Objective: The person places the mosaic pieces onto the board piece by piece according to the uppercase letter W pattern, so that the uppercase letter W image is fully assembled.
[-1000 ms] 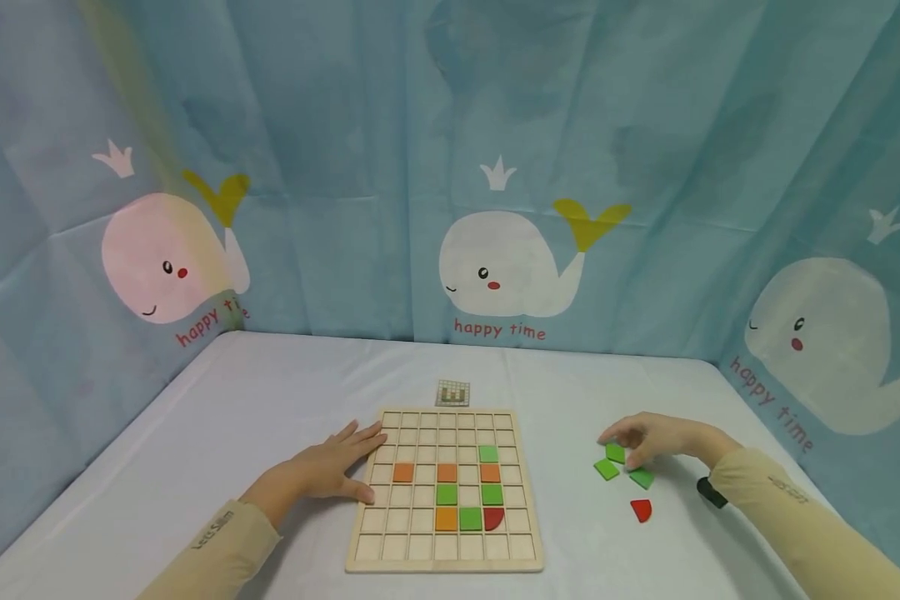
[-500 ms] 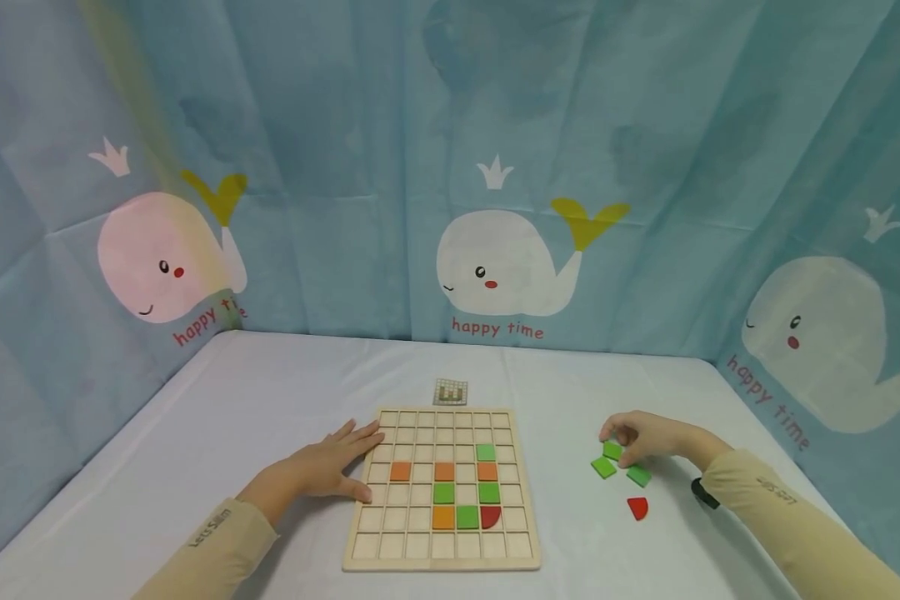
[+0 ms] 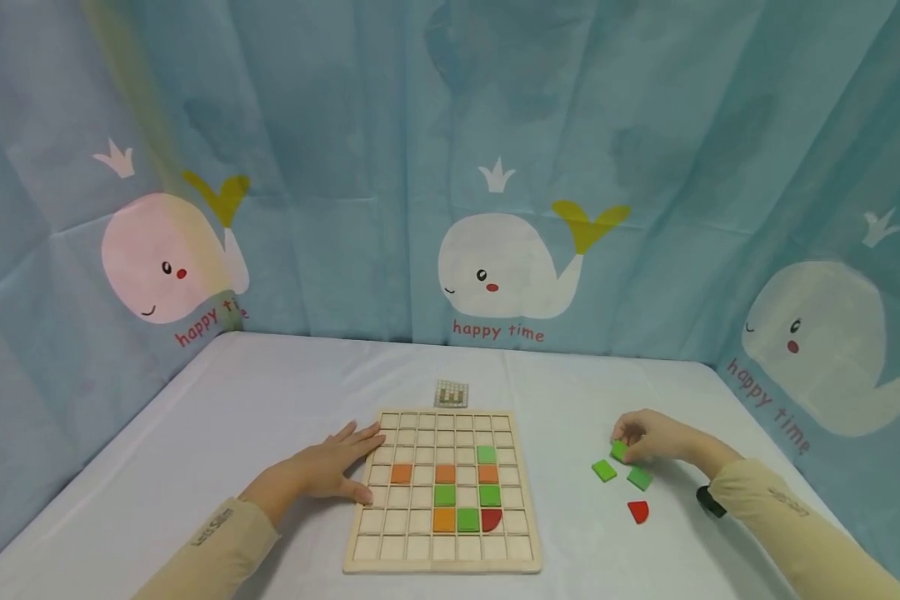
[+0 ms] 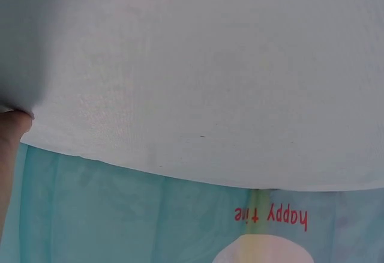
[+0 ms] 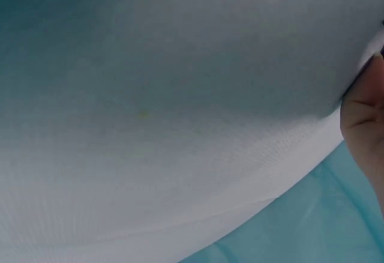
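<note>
My left hand lies with fingers spread at the left edge of a wooden grid board, thumb and fingertips on its rim. Over at the right, my right hand pinches a green square tile between thumb and fingers. Close by lie a second green tile, a darker green tile and a red quarter-round piece. Set in the board's cells are several orange and green squares and a dark red quarter-round piece. The wrist views catch only part of each hand, no tiles.
A small card with a grid pattern lies just behind the board. White cloth covers the table. A blue curtain with whale prints hangs along the back and sides. A black band shows under the right wrist.
My right fingers have closed on the far green tile and drawn it slightly right, away from the neighbouring green tile. The left hand stays put on the board's edge.
</note>
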`<state>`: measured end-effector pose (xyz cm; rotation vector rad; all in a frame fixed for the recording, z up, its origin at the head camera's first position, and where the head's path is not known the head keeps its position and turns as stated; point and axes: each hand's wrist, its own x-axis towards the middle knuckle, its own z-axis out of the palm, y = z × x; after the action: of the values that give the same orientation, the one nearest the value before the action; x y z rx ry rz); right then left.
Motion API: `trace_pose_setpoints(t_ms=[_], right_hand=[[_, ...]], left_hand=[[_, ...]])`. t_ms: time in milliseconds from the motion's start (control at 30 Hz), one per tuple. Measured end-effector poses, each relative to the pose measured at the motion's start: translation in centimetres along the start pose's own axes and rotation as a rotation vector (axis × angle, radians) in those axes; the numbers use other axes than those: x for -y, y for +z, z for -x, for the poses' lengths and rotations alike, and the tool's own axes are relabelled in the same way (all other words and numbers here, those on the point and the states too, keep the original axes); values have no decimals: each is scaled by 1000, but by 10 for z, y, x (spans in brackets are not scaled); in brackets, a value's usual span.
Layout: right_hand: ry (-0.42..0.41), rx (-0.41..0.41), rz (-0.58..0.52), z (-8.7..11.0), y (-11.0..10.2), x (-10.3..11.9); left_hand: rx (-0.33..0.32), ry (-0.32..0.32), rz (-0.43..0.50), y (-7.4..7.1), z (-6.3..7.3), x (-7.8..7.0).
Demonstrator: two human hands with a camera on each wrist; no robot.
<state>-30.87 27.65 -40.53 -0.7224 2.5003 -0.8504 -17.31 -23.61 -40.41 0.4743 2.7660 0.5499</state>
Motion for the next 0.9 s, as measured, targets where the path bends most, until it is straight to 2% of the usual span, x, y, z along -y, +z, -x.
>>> trace_pose_setpoints(t_ms=[233, 367, 633, 900], right_hand=[[-16, 19, -98, 4, -1, 0], [7, 15, -186, 8, -1, 6], [49, -11, -417, 17, -3, 28], [94, -71, -487, 18, -1, 53]], left_hand=[[3, -1, -11, 3, 2, 1], [2, -10, -19, 4, 2, 1], [3, -16, -15, 3, 2, 1], [-14, -5, -13, 1, 1, 0]])
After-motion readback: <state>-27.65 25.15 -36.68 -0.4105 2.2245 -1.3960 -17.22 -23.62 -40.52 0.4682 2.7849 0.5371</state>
